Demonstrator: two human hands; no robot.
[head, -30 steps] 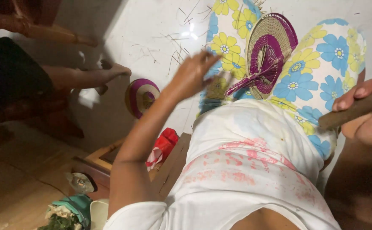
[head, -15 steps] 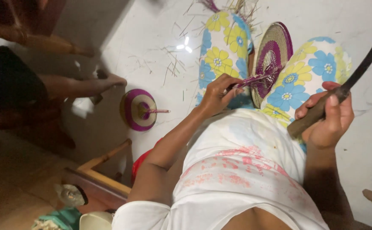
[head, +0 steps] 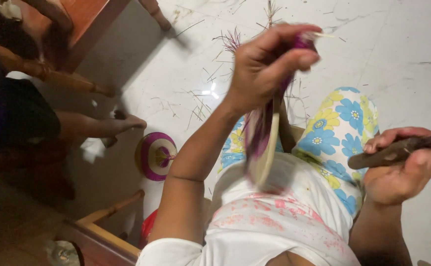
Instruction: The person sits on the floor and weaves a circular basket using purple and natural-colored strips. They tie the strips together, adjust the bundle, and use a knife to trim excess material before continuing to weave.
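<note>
Woven disc (head: 264, 148), purple and straw, hanging edge-on with long axis vertical over the lap, 1 end pinched in raised left hand (head: 267, 64); right hand (head: 400, 170), lower right, grips a knife handle (head: 388, 152)

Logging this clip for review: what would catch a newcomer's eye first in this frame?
The raised left hand at top centre, gripping a purple and cream woven disc that hangs edge-on and blurred over the lap. At right, the right hand holds a knife's wooden handle. A second small woven piece lies on the white floor at left, near another person's foot.
</note>
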